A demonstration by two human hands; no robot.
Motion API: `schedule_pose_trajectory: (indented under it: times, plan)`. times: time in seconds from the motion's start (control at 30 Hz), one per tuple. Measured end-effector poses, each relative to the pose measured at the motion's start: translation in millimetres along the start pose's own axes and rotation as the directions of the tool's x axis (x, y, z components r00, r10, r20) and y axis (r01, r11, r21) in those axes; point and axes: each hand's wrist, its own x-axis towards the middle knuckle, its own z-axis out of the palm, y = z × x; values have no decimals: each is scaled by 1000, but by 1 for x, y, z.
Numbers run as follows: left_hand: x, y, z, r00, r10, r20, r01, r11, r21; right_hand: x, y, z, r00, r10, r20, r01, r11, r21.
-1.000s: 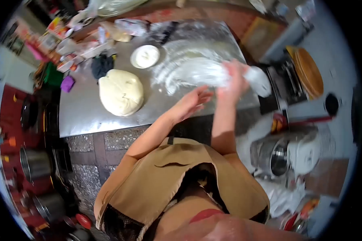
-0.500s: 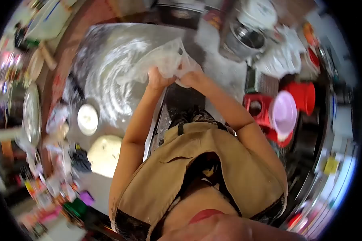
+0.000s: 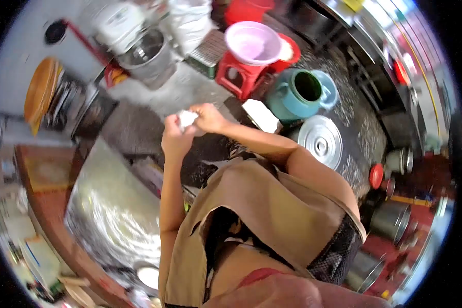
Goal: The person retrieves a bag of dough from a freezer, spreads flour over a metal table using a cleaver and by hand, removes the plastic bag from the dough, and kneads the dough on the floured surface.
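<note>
A translucent white plastic bag or sheet (image 3: 187, 118) is bunched into a small wad between my two hands. My left hand (image 3: 176, 139) is closed on its near left side. On the right side, my right hand (image 3: 209, 117) grips the same wad with curled fingers. Both hands are close together over the dark floor, off the right edge of the floured metal table (image 3: 113, 205). The fingers hide part of the wad.
A pink basin (image 3: 251, 43) sits on a red stool (image 3: 238, 77). To the right are a teal pot (image 3: 295, 100) and a round metal lid (image 3: 319, 142). A mixer bowl (image 3: 146, 54) stands at the back. A white bowl (image 3: 148, 277) lies low on the table.
My body and view have turned right, away from the table. The plastic was spread out and hanging from my hands; now it is gathered into a compact wad.
</note>
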Motion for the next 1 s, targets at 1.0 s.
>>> schedule_pose_trajectory:
  times: [1.0]
  plan:
    - [149,115,242,911,254,325,-289,955,64,-25,308,-491,475,-137,-869,-772,409,-486]
